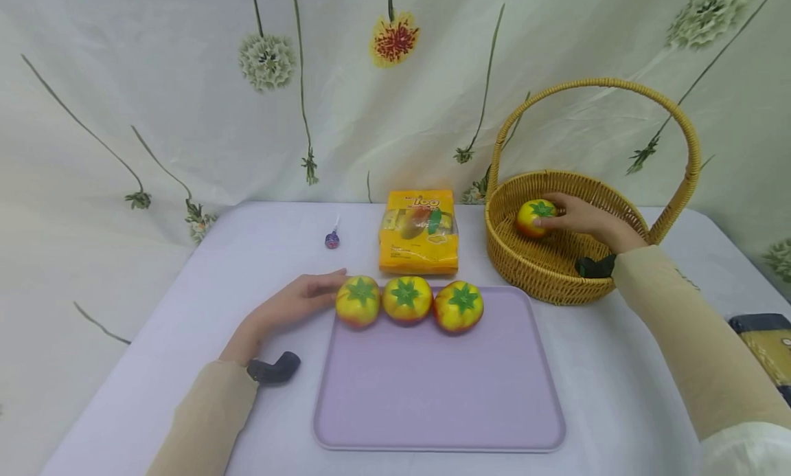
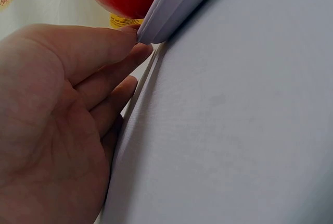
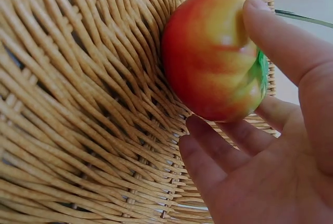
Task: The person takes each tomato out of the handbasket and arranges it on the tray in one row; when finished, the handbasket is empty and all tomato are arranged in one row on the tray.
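Inside the wicker basket [image 1: 544,294], my right hand [image 1: 577,215] holds a yellow-red tomato [image 1: 535,219] with a green star-shaped calyx. The right wrist view shows the thumb on one side of this tomato [image 3: 210,57] and fingers round the other, close to the woven wall. My left hand [image 1: 296,301] rests at the far left corner of the lilac tray [image 1: 439,387], beside the leftmost tomato [image 1: 358,303]. In the left wrist view its thumb touches the tray rim [image 2: 156,23], fingers loosely extended. Two more tomatoes, a middle one [image 1: 407,300] and a right one [image 1: 458,307], complete the row.
A yellow snack bag [image 1: 419,235] stands behind the tray. Left of it lies a wrapped lollipop [image 1: 332,240]. The basket's tall handle [image 1: 602,83] arches over the right hand. A dark-and-yellow packet [image 1: 766,342] lies at the right edge. Floral cloth hangs behind the table.
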`<state>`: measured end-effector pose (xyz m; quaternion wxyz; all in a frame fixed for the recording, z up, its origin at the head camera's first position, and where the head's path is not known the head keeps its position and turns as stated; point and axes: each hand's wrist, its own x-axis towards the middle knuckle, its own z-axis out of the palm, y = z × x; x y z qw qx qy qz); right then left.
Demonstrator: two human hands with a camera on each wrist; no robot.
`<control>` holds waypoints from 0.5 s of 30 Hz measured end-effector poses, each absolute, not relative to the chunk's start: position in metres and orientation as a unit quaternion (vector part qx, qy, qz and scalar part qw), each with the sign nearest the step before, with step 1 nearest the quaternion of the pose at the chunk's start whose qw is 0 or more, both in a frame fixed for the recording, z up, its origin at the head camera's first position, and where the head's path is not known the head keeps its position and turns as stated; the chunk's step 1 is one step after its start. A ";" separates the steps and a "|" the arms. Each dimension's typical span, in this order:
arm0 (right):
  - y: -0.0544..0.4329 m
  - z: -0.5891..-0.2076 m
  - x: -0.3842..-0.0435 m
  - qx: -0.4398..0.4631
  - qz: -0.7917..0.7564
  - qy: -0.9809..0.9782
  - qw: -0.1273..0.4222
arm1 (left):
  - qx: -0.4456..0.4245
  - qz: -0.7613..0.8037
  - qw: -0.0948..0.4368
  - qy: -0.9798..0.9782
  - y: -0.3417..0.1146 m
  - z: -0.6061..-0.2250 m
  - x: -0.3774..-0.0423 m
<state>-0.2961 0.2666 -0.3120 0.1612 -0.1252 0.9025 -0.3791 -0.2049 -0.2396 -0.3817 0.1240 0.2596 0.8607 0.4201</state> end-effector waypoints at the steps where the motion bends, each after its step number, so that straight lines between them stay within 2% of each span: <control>1: 0.267 -0.312 -0.296 -0.125 -0.376 0.904 0.162 | 0.261 0.420 0.124 0.860 -0.239 -0.382 -0.205; 15: 0.264 -0.315 -0.297 -0.134 -0.371 0.907 0.149 | 0.251 0.410 0.122 0.868 -0.237 -0.381 -0.205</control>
